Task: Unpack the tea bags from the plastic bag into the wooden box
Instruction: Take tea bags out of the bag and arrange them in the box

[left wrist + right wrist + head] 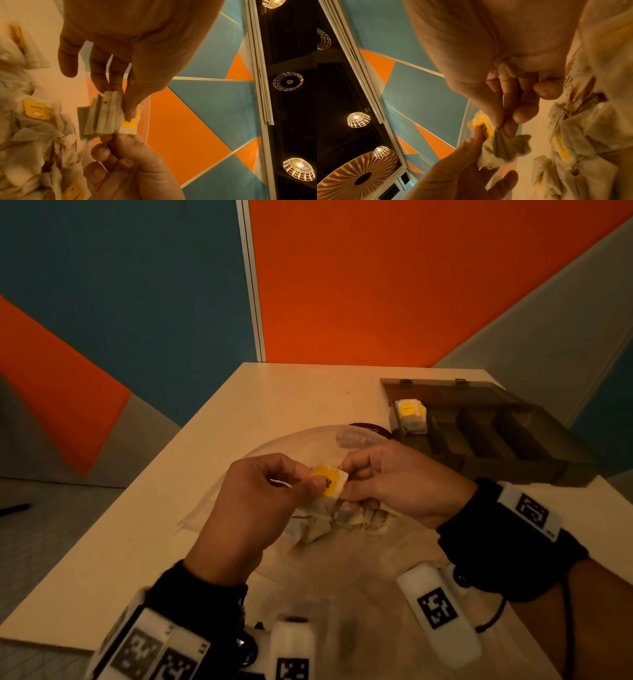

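Small stack of tea bags with a yellow tag on top is held up between both hands, above the open plastic bag. My left hand pinches the stack, thumb on the tag side and fingertips on the far edge. My right hand has thumb and curled fingers nipping the opposite edge; the other fingers are tucked in.

Progress: early, I'd say. The wooden box sits open, well to the right on the table. I see one bundle of bags in a near-left compartment; the other compartments I can see look dark and unfilled.

Remaining: loose heap of tea bags in the plastic bag under my hands, tags and strings tangled. Can't count them.
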A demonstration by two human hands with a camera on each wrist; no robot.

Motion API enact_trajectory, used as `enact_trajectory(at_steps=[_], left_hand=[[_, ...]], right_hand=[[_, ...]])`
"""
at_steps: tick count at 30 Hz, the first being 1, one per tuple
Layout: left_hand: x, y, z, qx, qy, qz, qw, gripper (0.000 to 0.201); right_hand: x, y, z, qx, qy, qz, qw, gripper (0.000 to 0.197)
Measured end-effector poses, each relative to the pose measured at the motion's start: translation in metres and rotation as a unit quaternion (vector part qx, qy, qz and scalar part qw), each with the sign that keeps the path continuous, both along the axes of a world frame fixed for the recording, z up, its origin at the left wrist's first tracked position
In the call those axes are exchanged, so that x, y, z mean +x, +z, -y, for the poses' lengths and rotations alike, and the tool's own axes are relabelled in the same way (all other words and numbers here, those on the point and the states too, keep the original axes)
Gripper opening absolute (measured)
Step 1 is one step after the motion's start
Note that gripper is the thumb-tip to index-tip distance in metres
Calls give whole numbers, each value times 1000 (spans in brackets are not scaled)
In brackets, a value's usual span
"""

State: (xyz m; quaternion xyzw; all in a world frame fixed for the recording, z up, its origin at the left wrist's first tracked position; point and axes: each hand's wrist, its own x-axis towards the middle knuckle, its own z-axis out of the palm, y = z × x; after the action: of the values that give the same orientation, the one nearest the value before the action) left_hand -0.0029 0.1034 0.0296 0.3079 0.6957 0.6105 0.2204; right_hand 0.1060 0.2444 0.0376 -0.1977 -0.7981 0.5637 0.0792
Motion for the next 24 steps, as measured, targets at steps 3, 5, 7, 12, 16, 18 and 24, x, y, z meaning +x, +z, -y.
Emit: enact_trajectory(at_steps=[3,5,7,12,16,18,24], left_hand=[[3,1,-1,-4,-16,9,1000,10],[4,2,-3,-7,-30,13,999,10],[5,3,-6,-6,-33,13,999,11],[3,7,-11,-4,-28,12,1000,13],[3,7,-12,-12,-43,10,999,11],[3,5,-12,-21,-47,4,999,9],[5,7,-12,-36,-35,-17,999,9]], right_hand=[[2,1,1,-10,7,9,1000,11],[2,5,1,-2,1,12,1000,9],[3,10,1,4,-6,13,1000,10],[3,25,-4,8,-23,24,999,28],[5,33,-7,71,-11,35,997,21],[3,32,-7,134,8,48,990,28],[-4,30,-4,195,14,45,980,13]])
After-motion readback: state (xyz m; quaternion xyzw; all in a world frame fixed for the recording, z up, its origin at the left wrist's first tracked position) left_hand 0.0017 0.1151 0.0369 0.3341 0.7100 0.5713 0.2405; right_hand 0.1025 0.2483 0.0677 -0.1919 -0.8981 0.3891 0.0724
